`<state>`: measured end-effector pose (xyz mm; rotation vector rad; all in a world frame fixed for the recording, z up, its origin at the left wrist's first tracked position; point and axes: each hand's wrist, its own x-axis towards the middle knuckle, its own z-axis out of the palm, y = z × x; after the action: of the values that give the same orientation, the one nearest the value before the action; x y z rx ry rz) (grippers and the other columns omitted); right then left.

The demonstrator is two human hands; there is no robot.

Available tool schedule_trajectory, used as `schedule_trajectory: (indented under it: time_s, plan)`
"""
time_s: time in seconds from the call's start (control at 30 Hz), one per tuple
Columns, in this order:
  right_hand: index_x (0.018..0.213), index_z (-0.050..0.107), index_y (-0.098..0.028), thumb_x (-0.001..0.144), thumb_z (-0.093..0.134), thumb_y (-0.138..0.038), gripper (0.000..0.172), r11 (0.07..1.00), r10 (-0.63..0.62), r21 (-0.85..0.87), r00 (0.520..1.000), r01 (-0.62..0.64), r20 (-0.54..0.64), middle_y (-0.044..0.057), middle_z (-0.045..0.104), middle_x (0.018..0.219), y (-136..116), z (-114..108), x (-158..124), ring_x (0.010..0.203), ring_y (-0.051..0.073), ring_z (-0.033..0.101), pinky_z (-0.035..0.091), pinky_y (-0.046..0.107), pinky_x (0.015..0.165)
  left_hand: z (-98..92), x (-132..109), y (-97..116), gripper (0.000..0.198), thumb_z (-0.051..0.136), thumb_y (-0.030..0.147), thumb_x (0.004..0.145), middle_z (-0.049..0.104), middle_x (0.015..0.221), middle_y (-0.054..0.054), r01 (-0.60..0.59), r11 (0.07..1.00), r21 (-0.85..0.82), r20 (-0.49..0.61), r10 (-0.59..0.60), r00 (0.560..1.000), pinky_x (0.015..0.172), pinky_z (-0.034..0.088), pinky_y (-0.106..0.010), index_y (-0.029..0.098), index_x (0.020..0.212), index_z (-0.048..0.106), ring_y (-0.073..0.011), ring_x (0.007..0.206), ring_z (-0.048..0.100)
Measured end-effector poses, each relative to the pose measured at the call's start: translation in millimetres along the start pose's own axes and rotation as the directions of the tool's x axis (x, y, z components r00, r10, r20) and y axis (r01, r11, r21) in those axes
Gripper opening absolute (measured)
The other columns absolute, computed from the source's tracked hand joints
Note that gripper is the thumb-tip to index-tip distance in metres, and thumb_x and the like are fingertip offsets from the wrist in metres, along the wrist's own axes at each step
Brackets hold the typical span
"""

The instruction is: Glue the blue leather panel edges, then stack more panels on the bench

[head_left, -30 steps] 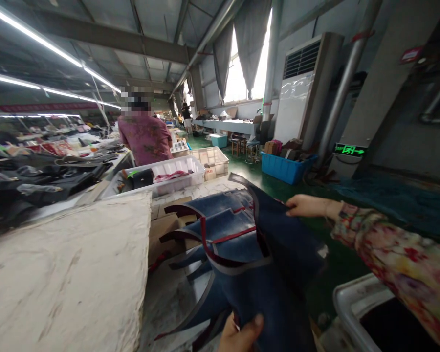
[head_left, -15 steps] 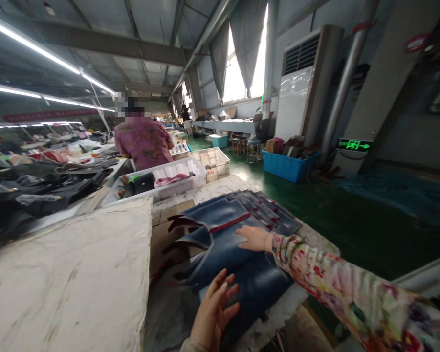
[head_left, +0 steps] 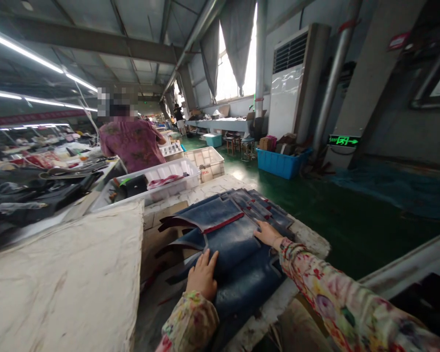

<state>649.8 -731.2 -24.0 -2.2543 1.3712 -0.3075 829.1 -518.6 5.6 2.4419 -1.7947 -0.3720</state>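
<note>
Overlapping dark blue leather-like panels (head_left: 234,244) lie spread in front of me, some edged in red, with strap-like ends curling up at the left. My left hand (head_left: 202,276) rests on the near left part of them, fingers stretched and slightly apart. Farther right, my right hand (head_left: 269,233) touches the panels close to the stepped row of overlapping pieces (head_left: 254,205). Its fingers are extended and I see nothing held in them. Both wrists come out of floral sleeves.
A pale, worn board (head_left: 62,274) fills the near left. Beyond the panels stand a white plastic bin (head_left: 179,178) with materials in it and a second crate (head_left: 214,166). A person in a purple top (head_left: 132,142) works past them. A blue tub (head_left: 278,164) sits on the floor.
My left hand has come forward from the near edge and down onto the panels. My right hand has shifted slightly right across them. The view has turned slightly right.
</note>
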Motion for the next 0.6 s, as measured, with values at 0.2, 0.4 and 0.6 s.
schedule_trajectory:
  time_s: [0.2,0.4,0.6]
  plan:
    - [0.121,0.053,-0.012,0.083,0.048,-0.02,0.039,0.991,-0.025,0.133,0.998,0.032,-0.052,0.011,0.056,0.122,-4.4,-5.7,10.3,0.115,0.02,0.05,0.037,0.03,0.098,4.3,3.7,-3.0,0.086,0.04,-0.006,0.058,0.024,0.148,-0.006,-0.009,0.999,0.033,-0.005,0.009,1.0,0.096,0.038,-0.045,0.024,0.139,0.031,-0.0276,0.134,0.025]
    - [0.117,0.056,-0.01,0.08,0.039,-0.009,0.041,0.974,-0.063,0.218,0.998,0.061,0.003,0.007,0.064,0.109,-11.0,5.6,19.7,0.092,0.014,0.063,0.047,0.023,0.083,-18.1,4.7,-6.6,0.076,0.041,-0.001,0.063,0.033,0.144,-0.002,-0.052,0.994,0.091,-0.044,0.056,0.997,0.103,0.033,-0.033,0.021,0.135,0.039,-0.0203,0.13,0.032]
    - [0.118,0.059,-0.013,0.083,0.036,-0.008,0.042,0.972,-0.182,0.16,0.982,0.171,0.053,0.006,0.058,0.122,-6.7,23.2,23.9,0.114,0.014,0.051,0.035,0.022,0.099,-30.9,11.6,-16.3,0.071,0.041,-0.002,0.063,0.043,0.138,0.0,-0.051,0.983,0.174,-0.072,0.065,0.995,0.103,0.032,-0.03,0.021,0.13,0.047,-0.0181,0.123,0.037]
